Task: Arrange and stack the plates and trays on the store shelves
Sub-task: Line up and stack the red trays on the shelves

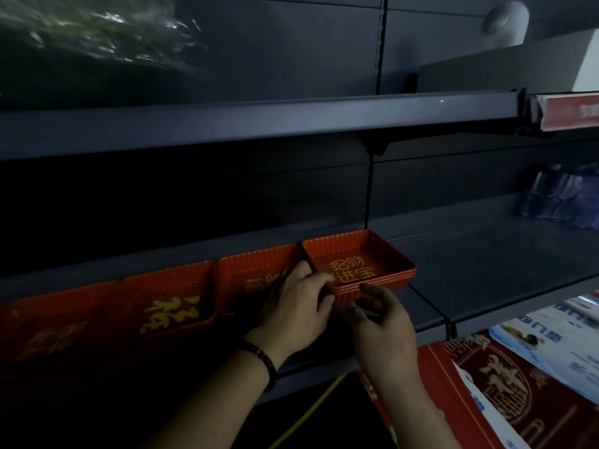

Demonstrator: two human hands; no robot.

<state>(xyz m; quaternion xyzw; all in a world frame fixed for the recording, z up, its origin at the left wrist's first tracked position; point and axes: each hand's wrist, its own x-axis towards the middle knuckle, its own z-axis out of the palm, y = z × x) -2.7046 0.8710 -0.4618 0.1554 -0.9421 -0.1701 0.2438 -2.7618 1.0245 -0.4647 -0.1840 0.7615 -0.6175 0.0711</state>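
The stack of trays (pixel 359 265) on the shelf (pixel 470 264) looks light, rigid and slick, best lifted under its ribbed rim; the left hand (pixel 298 296) pinches its near corner, and the right hand (pixel 384 322) hovers relaxed, holding nothing, at the shelf's front edge.

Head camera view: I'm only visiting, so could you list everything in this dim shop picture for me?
shelves: two in view, dark grey, one above the other
tray stack: one, red with gold characters, right end of the row on the lower shelf
single trays: three, red with gold characters, in a row left of the stack
wrapped bundle: one, greenish, upper shelf, left
white boxes: two, upper shelf, right
price strip: one, red, upper shelf edge, right
clear packs: count unclear, bluish, lower shelf, far right
printed packs: several, red and blue-white, bottom right
bracelet: one, dark, left wrist
left hand: grips the stack's near-left corner
right hand: holds nothing, just before the stack
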